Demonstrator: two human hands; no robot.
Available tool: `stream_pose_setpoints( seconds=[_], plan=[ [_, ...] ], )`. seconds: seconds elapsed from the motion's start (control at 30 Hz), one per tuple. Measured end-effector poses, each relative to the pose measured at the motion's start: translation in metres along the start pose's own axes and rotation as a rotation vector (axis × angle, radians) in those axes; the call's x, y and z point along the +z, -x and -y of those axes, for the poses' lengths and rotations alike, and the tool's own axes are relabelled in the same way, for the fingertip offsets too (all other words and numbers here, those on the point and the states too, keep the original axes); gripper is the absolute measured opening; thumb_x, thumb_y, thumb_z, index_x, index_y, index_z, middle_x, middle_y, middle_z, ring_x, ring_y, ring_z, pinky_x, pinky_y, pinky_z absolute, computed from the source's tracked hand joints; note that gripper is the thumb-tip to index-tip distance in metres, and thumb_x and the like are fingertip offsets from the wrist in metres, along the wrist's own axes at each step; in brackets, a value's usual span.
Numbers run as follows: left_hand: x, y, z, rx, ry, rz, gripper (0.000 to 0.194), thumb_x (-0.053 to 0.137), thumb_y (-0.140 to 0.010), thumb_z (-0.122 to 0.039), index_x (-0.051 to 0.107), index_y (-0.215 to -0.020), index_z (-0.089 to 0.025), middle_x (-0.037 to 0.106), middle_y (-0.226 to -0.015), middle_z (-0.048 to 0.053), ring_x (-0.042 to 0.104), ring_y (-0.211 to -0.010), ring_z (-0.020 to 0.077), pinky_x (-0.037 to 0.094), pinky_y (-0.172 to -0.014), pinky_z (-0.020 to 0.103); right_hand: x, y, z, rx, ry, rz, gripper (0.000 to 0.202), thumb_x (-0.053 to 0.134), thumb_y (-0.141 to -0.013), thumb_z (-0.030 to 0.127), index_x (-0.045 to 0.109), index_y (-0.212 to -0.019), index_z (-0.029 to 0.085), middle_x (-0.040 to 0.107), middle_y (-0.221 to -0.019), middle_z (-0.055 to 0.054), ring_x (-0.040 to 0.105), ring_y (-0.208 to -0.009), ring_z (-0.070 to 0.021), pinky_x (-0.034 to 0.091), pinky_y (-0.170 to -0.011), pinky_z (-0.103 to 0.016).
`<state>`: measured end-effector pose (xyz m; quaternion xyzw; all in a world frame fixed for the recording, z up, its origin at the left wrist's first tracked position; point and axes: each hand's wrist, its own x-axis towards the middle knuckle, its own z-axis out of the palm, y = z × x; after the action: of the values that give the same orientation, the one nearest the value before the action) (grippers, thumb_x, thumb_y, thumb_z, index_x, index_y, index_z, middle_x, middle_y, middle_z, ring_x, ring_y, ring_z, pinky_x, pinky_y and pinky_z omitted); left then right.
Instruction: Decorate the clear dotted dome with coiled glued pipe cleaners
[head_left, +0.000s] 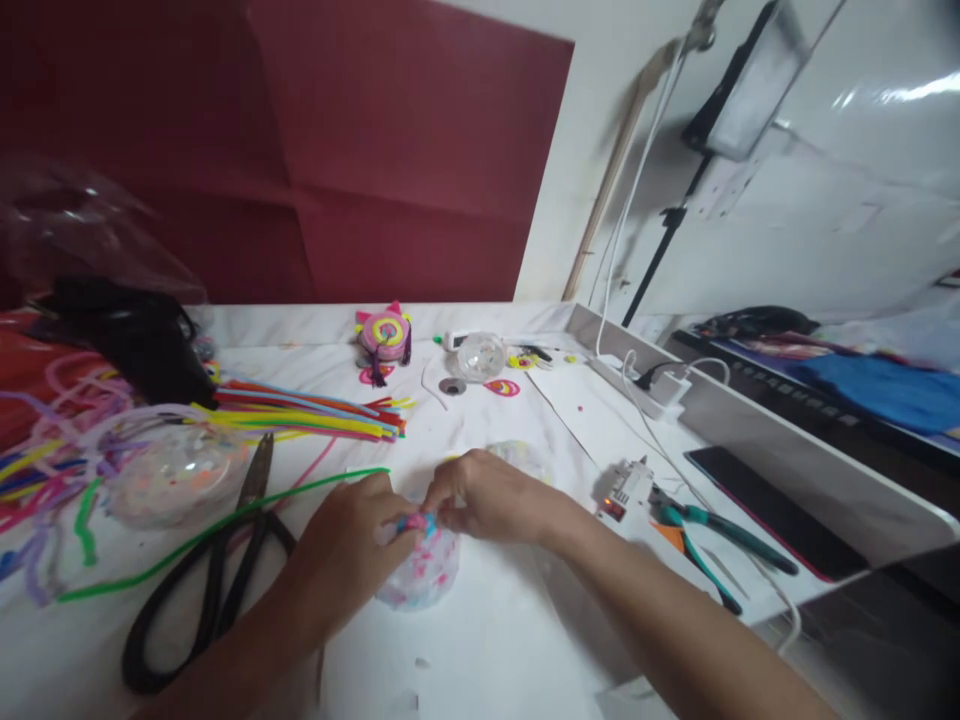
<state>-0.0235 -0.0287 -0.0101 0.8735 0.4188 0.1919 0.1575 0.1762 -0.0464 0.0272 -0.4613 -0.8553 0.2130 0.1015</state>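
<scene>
A clear round container with pink and blue bits in it sits on the white table in front of me. My left hand is closed at its upper left side, thumb and fingers by a pink and blue clump at the top. From the right, my right hand reaches over, fingertips pinched at that same clump; what exactly they grip is too small to make out. Left of my left hand lie large black-handled scissors, with a long green pipe cleaner across them.
Bundled coloured pipe cleaners and another clear ball lie left. At the back stand a pink tasselled ornament and a clear ball. A white glue gun, green-handled pliers and a phone lie right.
</scene>
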Motion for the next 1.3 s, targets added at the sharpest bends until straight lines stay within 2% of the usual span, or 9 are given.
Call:
stream_pose_setpoints(
  seconds=[0.13,0.3,0.53,0.7,0.87,0.93,1.07,1.3],
  plan=[
    [0.003,0.003,-0.001,0.049,-0.007,-0.028,0.015,0.064,-0.080,-0.016,0.077,-0.075,-0.021,0.060,-0.069,0.000,0.062,-0.070,0.0169,0.043,-0.066,0.029,-0.002,-0.003,0.002,0.039,0.000,0.018,0.034,0.067,-0.076,0.000,0.081,-0.101,0.018,0.081,-0.090,-0.006,0.072,-0.080,-0.0171,0.045,-0.069,-0.022],
    [0.007,0.005,0.005,0.185,0.050,-0.123,0.014,0.063,-0.079,-0.011,0.074,-0.079,-0.020,0.071,-0.085,0.002,0.067,-0.081,0.0182,0.051,-0.075,0.030,-0.007,-0.005,0.006,0.116,-0.042,0.061,0.032,0.068,-0.076,0.001,0.080,-0.102,0.016,0.078,-0.085,-0.004,0.068,-0.076,-0.0137,0.045,-0.066,-0.019],
    [0.012,0.007,0.009,0.357,0.028,-0.177,0.020,0.056,-0.086,-0.009,0.072,-0.085,-0.020,0.073,-0.085,0.002,0.068,-0.080,0.0163,0.054,-0.072,0.026,-0.013,-0.012,0.009,0.183,-0.086,0.119,0.030,0.070,-0.073,0.000,0.076,-0.099,0.014,0.072,-0.080,-0.001,0.064,-0.071,-0.0114,0.042,-0.061,-0.018],
    [0.017,0.007,0.011,0.515,-0.168,-0.156,0.031,0.045,-0.093,-0.005,0.069,-0.082,-0.019,0.070,-0.082,0.002,0.066,-0.078,0.0163,0.054,-0.070,0.026,-0.017,-0.019,0.006,0.217,-0.150,0.193,0.029,0.069,-0.071,-0.003,0.074,-0.095,0.013,0.068,-0.077,0.001,0.065,-0.072,-0.0105,0.043,-0.059,-0.016],
    [0.017,0.009,0.016,0.673,-0.295,-0.222,0.024,0.049,-0.097,-0.009,0.070,-0.094,-0.020,0.071,-0.087,0.002,0.066,-0.081,0.0170,0.055,-0.071,0.027,-0.019,-0.024,0.002,0.217,-0.161,0.233,0.029,0.068,-0.071,-0.004,0.072,-0.093,0.014,0.067,-0.077,0.002,0.064,-0.074,-0.0110,0.044,-0.060,-0.016],
    [0.016,0.010,0.017,0.695,-0.299,-0.232,0.025,0.047,-0.099,-0.011,0.069,-0.095,-0.019,0.070,-0.087,0.003,0.065,-0.079,0.0172,0.054,-0.069,0.027,-0.019,-0.025,0.002,0.213,-0.155,0.245,0.029,0.068,-0.071,-0.003,0.072,-0.093,0.015,0.067,-0.078,0.002,0.064,-0.075,-0.0113,0.044,-0.061,-0.016],
    [0.014,0.013,0.017,0.678,-0.294,-0.166,0.027,0.043,-0.100,-0.012,0.068,-0.098,-0.019,0.069,-0.087,0.002,0.063,-0.079,0.0167,0.055,-0.071,0.027,-0.019,-0.026,0.002,0.220,-0.133,0.254,0.028,0.070,-0.072,0.001,0.072,-0.096,0.015,0.069,-0.082,0.001,0.063,-0.075,-0.0113,0.043,-0.060,-0.016],
    [0.011,0.018,0.012,0.667,-0.331,-0.089,0.024,0.048,-0.094,-0.003,0.065,-0.103,-0.017,0.070,-0.093,0.002,0.066,-0.086,0.0180,0.059,-0.079,0.029,-0.022,-0.031,0.004,0.203,-0.078,0.270,0.028,0.076,-0.069,0.005,0.073,-0.095,0.016,0.071,-0.081,0.000,0.063,-0.072,-0.0118,0.042,-0.059,-0.016]
  ],
)
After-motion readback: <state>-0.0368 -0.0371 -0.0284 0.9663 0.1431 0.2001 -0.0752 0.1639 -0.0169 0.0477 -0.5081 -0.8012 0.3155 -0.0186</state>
